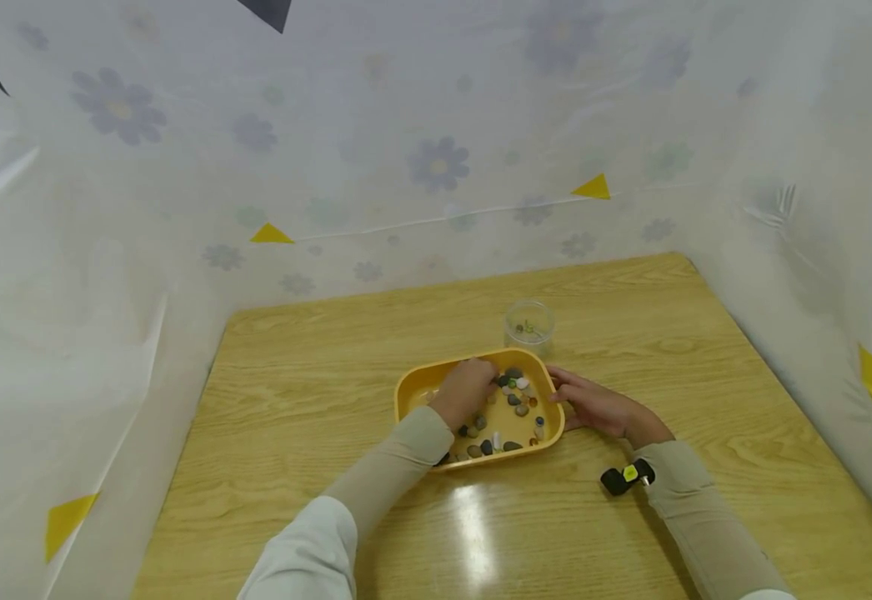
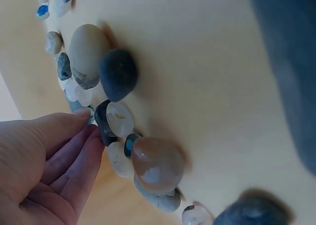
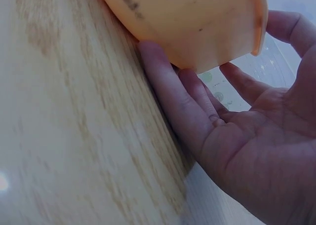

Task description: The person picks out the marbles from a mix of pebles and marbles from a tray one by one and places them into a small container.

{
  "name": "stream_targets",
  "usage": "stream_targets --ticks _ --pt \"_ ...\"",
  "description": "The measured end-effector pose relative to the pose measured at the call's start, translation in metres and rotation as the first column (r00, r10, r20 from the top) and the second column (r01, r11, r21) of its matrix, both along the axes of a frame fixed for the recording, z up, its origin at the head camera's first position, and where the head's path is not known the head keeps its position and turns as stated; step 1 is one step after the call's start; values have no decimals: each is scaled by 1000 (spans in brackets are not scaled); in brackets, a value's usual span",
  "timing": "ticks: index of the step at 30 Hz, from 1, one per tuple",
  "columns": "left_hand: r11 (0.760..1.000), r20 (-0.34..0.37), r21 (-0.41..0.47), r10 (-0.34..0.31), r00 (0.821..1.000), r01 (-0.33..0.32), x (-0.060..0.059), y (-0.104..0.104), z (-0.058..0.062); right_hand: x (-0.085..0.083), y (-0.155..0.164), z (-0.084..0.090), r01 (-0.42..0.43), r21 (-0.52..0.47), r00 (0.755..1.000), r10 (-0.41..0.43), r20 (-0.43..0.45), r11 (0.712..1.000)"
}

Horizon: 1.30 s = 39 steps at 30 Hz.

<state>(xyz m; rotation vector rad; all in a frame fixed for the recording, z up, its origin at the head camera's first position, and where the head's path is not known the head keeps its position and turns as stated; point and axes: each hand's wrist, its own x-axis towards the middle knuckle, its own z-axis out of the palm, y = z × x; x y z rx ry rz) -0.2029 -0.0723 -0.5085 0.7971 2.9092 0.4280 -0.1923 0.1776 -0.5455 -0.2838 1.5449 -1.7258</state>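
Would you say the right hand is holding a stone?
No, the right hand rests open against the yellow tray, holding nothing.

Stones [image 1: 514, 400] lie in the tray [image 1: 413, 392]; cup [image 1: 529, 327] behind it.

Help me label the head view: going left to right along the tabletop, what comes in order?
Person's left hand reaching into the yellow plastic tray of small mixed pebbles → person's right hand against the tray's right side → small black and yellow device by the right wrist.
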Motion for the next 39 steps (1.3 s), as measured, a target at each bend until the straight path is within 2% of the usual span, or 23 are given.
stream_targets --ticks 4,8,15,21,29,39 --pt "1000 -30 -25 -18 999 17 0 1 -2 0 0 -1 -7 -8 1000 7 0 1000" --pt "999 -31 -30 -23 999 22 0 2 -3 0 0 -1 -11 -11 1000 11 -3 1000" --pt "1000 43 -18 -10 999 10 -1 4 -3 -1 0 -2 -20 -20 1000 20 -6 1000" --pt "999 105 31 -34 994 31 -3 3 -2 1 0 -2 -17 -19 1000 17 -2 1000" --pt "992 170 121 -52 984 32 -2 3 10 1 1 1 -10 -20 1000 10 -4 1000" --pt "987 114 129 -105 988 90 -5 5 26 0 -1 0 -4 -16 1000 4 10 1000"
